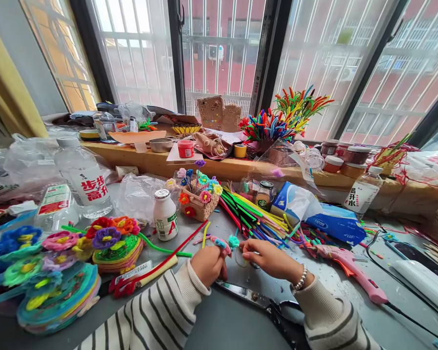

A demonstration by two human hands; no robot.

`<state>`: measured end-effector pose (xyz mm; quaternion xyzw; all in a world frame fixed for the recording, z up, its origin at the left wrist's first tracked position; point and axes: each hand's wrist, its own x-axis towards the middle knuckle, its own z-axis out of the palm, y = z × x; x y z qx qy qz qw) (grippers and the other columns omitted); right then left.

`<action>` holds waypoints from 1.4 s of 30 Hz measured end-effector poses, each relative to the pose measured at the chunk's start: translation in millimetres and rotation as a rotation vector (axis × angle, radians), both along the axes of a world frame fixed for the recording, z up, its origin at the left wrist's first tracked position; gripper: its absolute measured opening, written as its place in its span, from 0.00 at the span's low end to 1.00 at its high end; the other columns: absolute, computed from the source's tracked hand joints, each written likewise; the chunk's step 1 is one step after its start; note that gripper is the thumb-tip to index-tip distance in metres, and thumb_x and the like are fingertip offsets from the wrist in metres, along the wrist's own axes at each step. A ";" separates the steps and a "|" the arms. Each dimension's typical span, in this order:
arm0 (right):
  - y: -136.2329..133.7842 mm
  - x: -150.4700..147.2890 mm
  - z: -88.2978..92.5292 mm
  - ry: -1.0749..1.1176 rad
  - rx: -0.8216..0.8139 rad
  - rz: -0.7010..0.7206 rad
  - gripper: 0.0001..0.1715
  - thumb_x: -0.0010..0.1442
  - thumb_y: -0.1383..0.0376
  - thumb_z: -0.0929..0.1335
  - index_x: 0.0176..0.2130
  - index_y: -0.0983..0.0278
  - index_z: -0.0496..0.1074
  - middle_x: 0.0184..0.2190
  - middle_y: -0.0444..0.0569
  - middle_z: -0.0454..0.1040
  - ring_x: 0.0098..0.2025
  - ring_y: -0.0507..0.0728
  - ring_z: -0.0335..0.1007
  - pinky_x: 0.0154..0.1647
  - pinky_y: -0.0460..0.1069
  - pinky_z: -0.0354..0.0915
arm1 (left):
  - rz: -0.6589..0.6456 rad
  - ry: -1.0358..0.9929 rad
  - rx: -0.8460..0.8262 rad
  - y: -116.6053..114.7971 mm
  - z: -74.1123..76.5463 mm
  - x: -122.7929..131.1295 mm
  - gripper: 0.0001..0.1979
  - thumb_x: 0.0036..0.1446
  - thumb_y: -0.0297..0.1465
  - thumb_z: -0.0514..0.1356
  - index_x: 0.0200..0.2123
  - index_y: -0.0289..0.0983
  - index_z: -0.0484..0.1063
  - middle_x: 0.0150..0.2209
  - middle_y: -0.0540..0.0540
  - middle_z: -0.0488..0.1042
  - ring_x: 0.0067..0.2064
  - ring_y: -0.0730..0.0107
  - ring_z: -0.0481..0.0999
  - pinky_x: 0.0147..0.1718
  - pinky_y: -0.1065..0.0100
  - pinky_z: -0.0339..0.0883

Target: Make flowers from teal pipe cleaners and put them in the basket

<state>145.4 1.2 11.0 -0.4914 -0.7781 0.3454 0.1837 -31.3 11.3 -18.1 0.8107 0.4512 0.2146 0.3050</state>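
Near the middle of the table, my left hand (pixel 207 265) is closed, with a fuzzy pink-and-blue pipe cleaner piece (pixel 221 243) at its fingertips. A small teal pipe cleaner curl (pixel 233 241) sits between my two hands. My right hand (pixel 268 259), a beaded bracelet at its wrist, has its fingers pinched together just right of the curl; what they grip is too small to make out. Beneath the hands lie large scissors (pixel 246 293) with black handles. A red pipe cleaner (pixel 190 239) and a short yellow one lie by my left hand.
Pipe cleaner flowers on round bases (pixel 60 291) stand at left. Behind are a white bottle (pixel 165 216), a flower basket (pixel 200 209) and loose pipe cleaners (pixel 248 214). A pink glue gun (pixel 354 272) with a cord and a blue tissue pack (pixel 336 223) lie at right.
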 end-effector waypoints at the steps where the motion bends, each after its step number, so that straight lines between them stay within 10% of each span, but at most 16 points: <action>1: -0.6 -1.1 1.4 0.003 0.057 0.004 0.06 0.51 0.66 0.59 0.24 0.65 0.61 0.30 0.49 0.69 0.36 0.55 0.64 0.35 0.48 0.59 | 0.014 0.051 0.027 0.3 0.4 -0.5 0.15 0.51 0.30 0.40 0.25 0.36 0.64 0.15 0.48 0.71 0.19 0.71 0.68 0.23 0.69 0.61; 10: 5.3 2.8 -6.7 0.030 0.018 -0.082 0.07 0.51 0.66 0.59 0.25 0.66 0.61 0.31 0.49 0.68 0.30 0.53 0.65 0.29 0.47 0.60 | 0.212 0.320 0.159 1.2 1.1 -0.8 0.15 0.49 0.31 0.41 0.26 0.36 0.67 0.22 0.43 0.72 0.27 0.63 0.71 0.28 0.64 0.61; 15: 6.7 -1.3 -9.1 -0.015 0.277 -0.288 0.08 0.51 0.65 0.60 0.28 0.66 0.65 0.28 0.48 0.67 0.31 0.53 0.62 0.32 0.47 0.58 | 0.206 -0.010 0.044 2.4 2.3 -2.5 0.11 0.49 0.31 0.43 0.24 0.38 0.64 0.17 0.49 0.70 0.23 0.69 0.71 0.26 0.68 0.63; 23: 0.3 -18.2 -13.4 -0.077 0.214 -0.142 0.11 0.49 0.67 0.62 0.32 0.63 0.71 0.30 0.47 0.69 0.29 0.51 0.63 0.33 0.44 0.57 | 0.270 -0.418 -0.167 6.9 4.1 -3.5 0.11 0.50 0.35 0.43 0.25 0.36 0.59 0.19 0.45 0.72 0.19 0.70 0.71 0.20 0.69 0.65; 28: -1.9 4.7 1.5 -0.116 0.199 -0.199 0.12 0.49 0.60 0.62 0.27 0.65 0.71 0.25 0.46 0.71 0.26 0.51 0.63 0.28 0.44 0.57 | 0.083 -0.383 -0.099 0.3 9.6 1.1 0.09 0.49 0.34 0.45 0.25 0.36 0.60 0.24 0.43 0.74 0.28 0.67 0.73 0.27 0.68 0.65; 33: -27.7 10.9 11.0 -0.281 0.051 0.118 0.14 0.40 0.56 0.67 0.26 0.64 0.70 0.25 0.44 0.70 0.27 0.51 0.63 0.26 0.43 0.56 | -0.200 -0.290 -0.170 -5.6 6.7 4.6 0.11 0.52 0.32 0.43 0.26 0.34 0.60 0.23 0.43 0.74 0.22 0.73 0.71 0.22 0.74 0.63; 42: -44.3 -4.7 3.1 -0.506 0.187 0.101 0.10 0.40 0.63 0.68 0.27 0.65 0.68 0.27 0.47 0.69 0.28 0.54 0.63 0.24 0.44 0.54 | -0.263 -0.124 -0.153 -4.6 2.5 0.7 0.12 0.51 0.29 0.42 0.28 0.36 0.64 0.22 0.47 0.74 0.19 0.75 0.69 0.20 0.74 0.62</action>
